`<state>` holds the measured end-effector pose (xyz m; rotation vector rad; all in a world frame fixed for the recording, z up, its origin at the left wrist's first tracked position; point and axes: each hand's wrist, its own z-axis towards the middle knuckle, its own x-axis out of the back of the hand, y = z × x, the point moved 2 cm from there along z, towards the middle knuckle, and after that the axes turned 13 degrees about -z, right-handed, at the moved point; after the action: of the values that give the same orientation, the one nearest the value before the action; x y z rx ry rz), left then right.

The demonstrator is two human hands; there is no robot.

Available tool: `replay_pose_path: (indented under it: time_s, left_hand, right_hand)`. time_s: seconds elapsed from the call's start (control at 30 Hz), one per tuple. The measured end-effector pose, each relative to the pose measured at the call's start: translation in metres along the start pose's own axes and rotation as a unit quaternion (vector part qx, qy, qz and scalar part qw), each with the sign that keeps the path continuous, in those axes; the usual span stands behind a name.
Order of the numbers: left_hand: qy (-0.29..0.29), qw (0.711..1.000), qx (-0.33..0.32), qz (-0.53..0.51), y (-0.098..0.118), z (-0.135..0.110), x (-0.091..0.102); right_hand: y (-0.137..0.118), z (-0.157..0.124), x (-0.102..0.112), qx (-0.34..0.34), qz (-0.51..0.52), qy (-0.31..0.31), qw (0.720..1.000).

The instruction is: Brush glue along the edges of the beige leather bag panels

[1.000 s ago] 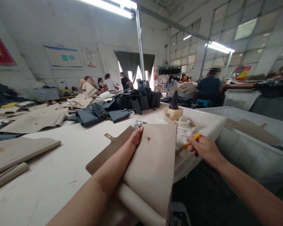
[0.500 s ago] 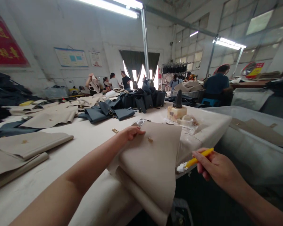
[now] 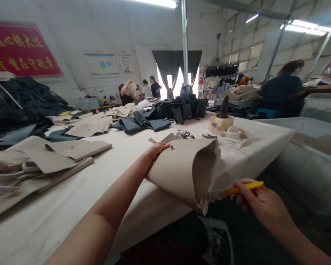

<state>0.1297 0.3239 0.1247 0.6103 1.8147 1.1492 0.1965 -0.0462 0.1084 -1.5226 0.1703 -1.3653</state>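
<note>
My left hand grips the far left edge of a beige leather bag piece, close to a small gold clasp. The piece curves over the table edge, and its right end gapes open like a tube. In my right hand is a slim yellow-handled brush, pinched between thumb and fingers. Its whitish tip meets the lower rim of the gaping end; how far inside it reaches cannot be made out.
A block with a dark cone stands on the table beside a small white tub. Dark blue bag pieces lie behind, beige pieces at left. A plastic bin is at right. Several people are farther back.
The bag piece has turned, so its hanging part is raised and its open end faces right. The brush tip has come to its rim. My view has shifted left.
</note>
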Motion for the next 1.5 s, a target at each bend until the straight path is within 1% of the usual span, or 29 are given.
replay_pose_path:
  time_s: [0.1,0.13,0.17,0.3,0.43,0.63,0.7,0.73,0.77,0.83,0.9,0.97,1.0,1.07,1.17,1.23,1.27,1.33,1.43,1.5]
  left_hand:
    - [0.010,1.000,0.018,0.012,-0.019,-0.005,0.007]
    - [0.011,1.000,0.020,0.012,-0.023,-0.006,0.008]
    - [0.010,1.000,0.019,0.011,-0.026,-0.006,0.008]
    - [-0.002,1.000,0.017,0.011,-0.033,-0.004,0.007]
    - [-0.017,1.000,0.016,-0.002,-0.036,-0.004,0.004]
    - [-0.018,0.999,0.014,-0.025,-0.039,-0.004,0.001]
    - [-0.016,0.999,0.017,-0.024,-0.040,-0.003,0.001]
    - [-0.014,0.999,0.018,-0.023,-0.040,-0.003,0.001]
    - [-0.011,1.000,0.017,-0.022,-0.040,-0.004,0.000]
    - [-0.007,1.000,0.015,-0.021,-0.039,-0.007,-0.002]
    - [-0.006,1.000,0.013,-0.016,-0.036,-0.011,-0.004]
    - [-0.003,1.000,0.010,-0.011,-0.034,-0.014,-0.006]
    - [-0.001,1.000,0.009,-0.009,-0.034,-0.015,-0.006]
    - [0.006,1.000,0.005,-0.011,-0.033,-0.016,-0.006]
    - [-0.002,1.000,0.004,-0.015,-0.036,-0.013,-0.004]
    - [-0.011,1.000,0.007,-0.017,-0.037,-0.010,-0.002]
    - [-0.012,1.000,0.008,-0.018,-0.038,-0.010,-0.002]
    - [-0.005,1.000,0.009,-0.022,-0.039,-0.009,-0.002]
    - [0.001,1.000,0.007,-0.029,-0.038,-0.010,-0.005]
    - [-0.001,1.000,0.010,-0.028,-0.038,-0.011,-0.006]
  right_hand:
    - [0.004,0.007,0.003,-0.005,0.008,0.084,0.996]
    - [0.005,0.009,0.004,-0.005,0.009,0.106,0.994]
    - [0.006,0.011,0.005,-0.005,0.008,0.114,0.993]
    - [0.008,0.010,0.000,-0.014,-0.002,0.068,0.998]
    - [0.010,-0.004,-0.001,-0.027,0.007,0.084,0.996]
    - [0.010,-0.028,-0.003,-0.025,0.020,0.040,0.999]
    - [0.010,-0.032,-0.004,-0.021,0.017,0.021,0.999]
    - [0.010,-0.031,-0.003,-0.018,0.003,0.021,1.000]
    - [0.010,-0.027,-0.002,-0.017,-0.019,0.032,0.999]
    - [0.012,-0.014,0.001,-0.020,-0.056,0.082,0.995]
    - [0.013,0.002,0.005,-0.034,-0.065,0.133,0.988]
    - [0.014,0.014,0.007,-0.048,-0.060,0.160,0.984]
    - [0.014,0.016,0.007,-0.051,-0.061,0.164,0.983]
    - [0.013,0.010,0.004,-0.046,-0.069,0.147,0.986]
    - [0.010,-0.017,-0.004,-0.019,-0.066,0.089,0.994]
    - [0.011,-0.033,-0.005,-0.003,-0.058,0.071,0.996]
    - [0.012,-0.038,-0.004,0.000,-0.060,0.076,0.995]
    - [0.015,-0.036,0.002,-0.005,-0.074,0.103,0.992]
    - [0.018,-0.017,0.009,-0.028,-0.067,0.158,0.985]
    - [0.016,-0.006,0.008,-0.041,-0.049,0.175,0.982]
